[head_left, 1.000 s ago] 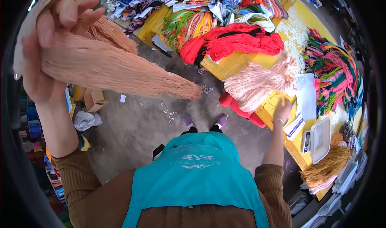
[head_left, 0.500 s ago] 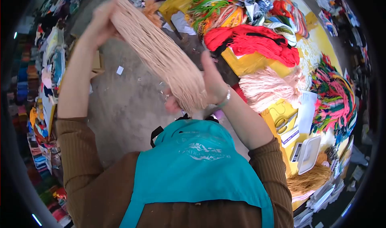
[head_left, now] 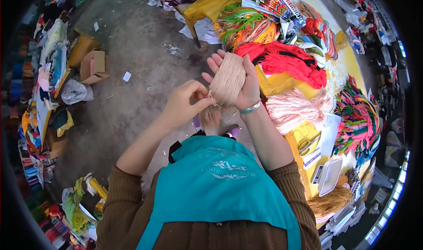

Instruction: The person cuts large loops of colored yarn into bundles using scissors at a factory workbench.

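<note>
A beige skein of yarn (head_left: 229,76) lies across the palm of my right hand (head_left: 250,86), whose fingers curl up round its far side and thumb rests along its edge. At the skein's near left end, my left hand (head_left: 188,101) pinches a few loose strands between thumb and fingertips. More beige yarn (head_left: 211,117) hangs beneath the skein, above the floor. A teal apron (head_left: 216,179) covers my front, just below both hands.
On the yellow table (head_left: 282,84) to the right lie red yarn (head_left: 286,60), pale pink yarn (head_left: 295,109), multicoloured yarn (head_left: 359,117), scissors (head_left: 308,144) and a white plastic tray (head_left: 329,177). A cardboard box (head_left: 94,68) stands on the floor at left.
The skein was stretched between both hands; now it is gathered shorter in the right palm. My left hand has come down from the upper left to the skein's near end.
</note>
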Available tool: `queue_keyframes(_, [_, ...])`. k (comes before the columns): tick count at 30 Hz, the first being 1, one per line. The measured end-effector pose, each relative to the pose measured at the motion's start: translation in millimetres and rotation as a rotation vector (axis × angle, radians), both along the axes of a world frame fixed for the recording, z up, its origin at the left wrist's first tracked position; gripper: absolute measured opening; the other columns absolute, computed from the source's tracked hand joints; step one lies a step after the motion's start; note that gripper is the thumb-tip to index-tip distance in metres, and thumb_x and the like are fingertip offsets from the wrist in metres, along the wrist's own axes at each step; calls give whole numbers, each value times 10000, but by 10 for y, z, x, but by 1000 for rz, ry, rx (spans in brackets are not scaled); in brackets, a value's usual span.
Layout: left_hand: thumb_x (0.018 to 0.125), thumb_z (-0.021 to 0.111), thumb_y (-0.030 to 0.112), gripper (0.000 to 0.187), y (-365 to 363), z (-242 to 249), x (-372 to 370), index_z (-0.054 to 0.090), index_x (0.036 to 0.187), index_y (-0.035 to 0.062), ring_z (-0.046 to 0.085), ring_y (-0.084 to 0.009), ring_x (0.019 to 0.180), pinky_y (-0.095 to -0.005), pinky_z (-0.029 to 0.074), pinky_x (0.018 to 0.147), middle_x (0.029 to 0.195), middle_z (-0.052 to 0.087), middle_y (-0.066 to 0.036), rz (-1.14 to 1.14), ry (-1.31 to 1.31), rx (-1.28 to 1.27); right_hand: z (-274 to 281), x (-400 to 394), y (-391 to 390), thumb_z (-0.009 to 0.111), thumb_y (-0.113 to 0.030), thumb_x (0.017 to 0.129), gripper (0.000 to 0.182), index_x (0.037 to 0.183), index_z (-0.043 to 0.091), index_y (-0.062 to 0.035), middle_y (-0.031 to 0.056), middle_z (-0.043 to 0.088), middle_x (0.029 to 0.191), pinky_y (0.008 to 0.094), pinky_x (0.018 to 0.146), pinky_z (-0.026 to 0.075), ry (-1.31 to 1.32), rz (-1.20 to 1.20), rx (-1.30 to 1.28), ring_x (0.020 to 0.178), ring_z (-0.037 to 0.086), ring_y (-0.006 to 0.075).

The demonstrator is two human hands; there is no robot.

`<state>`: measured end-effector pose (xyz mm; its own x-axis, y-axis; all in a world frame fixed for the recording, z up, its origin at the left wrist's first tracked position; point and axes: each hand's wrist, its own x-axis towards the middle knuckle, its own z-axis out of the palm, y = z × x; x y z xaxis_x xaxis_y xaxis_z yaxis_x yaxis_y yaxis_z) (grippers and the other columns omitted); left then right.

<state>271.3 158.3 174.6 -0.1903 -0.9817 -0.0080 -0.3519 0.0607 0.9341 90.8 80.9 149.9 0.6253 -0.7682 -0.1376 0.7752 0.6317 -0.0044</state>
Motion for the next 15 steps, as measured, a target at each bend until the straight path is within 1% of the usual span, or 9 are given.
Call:
queue_keyframes(2, [871,659,113,116,-67,-62,-84,612,880,7,588,-152,731,-294,465,668,829,587,-75,9,-24,-51,1,-57,43,388,-532,983,665,1393,398,-9,150,537,1341,597,1090,323,20,-19,-41,1261,505,301])
queue_keyframes(5, [882,632,92,93,-161,20,-90,609,868,3,585,-152,723,-291,462,656,827,603,-70,-116,7,-88,-53,-230,52,394,-553,972,671,1363,417,-8,174,524,1334,609,1076,338,1,-92,-35,1273,483,337])
queue_keyframes(6, [882,632,92,93,-185,41,-34,609,868,3,585,-152,723,-291,462,656,827,603,-70,-125,14,-89,-58,-312,41,392,-548,974,663,1360,427,-10,171,541,1314,611,1078,334,16,-128,-39,1270,487,331])
queue_keyframes(8, [891,629,103,106,-209,81,209,605,847,9,582,-164,713,-292,455,650,810,608,-47,-363,235,186,-36,-479,-11,390,-547,975,657,1347,446,-8,168,564,1286,614,1081,328,70,-224,-46,1265,492,328])
queue_keyframes(10, [888,636,107,107,-187,152,479,602,828,25,568,-174,695,-295,449,646,786,595,-23,-478,422,240,11,-624,-116,383,-534,982,625,1304,484,-7,157,589,1249,607,1080,334,65,-297,-101,1250,505,330])
queue_keyframes(11, [888,633,104,103,-176,110,595,603,818,35,563,-174,691,-300,448,649,775,582,-18,-423,641,194,76,-670,-165,380,-529,985,613,1286,497,-8,152,594,1239,604,1077,340,47,-311,-128,1243,510,330])
queue_keyframes(12, [889,630,102,103,-167,70,710,604,807,45,559,-174,686,-305,447,651,765,569,-14,-360,857,146,152,-693,-218,364,-473,1003,563,1270,513,-1,129,631,1178,603,1096,301,117,-371,-190,1224,525,312])
queue_keyframes(14, [861,652,113,66,-193,53,945,613,836,66,567,-191,695,-326,457,654,766,579,-27,-88,1397,197,216,-787,-389,348,-460,1007,563,1253,514,18,131,636,1160,591,1098,301,60,-388,-237,1188,550,311])
queue_keyframes(15, [861,652,113,66,-221,8,1125,613,836,66,567,-191,695,-326,457,654,766,579,-27,-89,1400,196,288,-789,-446,330,-449,1011,571,1244,510,40,131,640,1145,575,1104,298,55,-400,-290,1131,576,307])
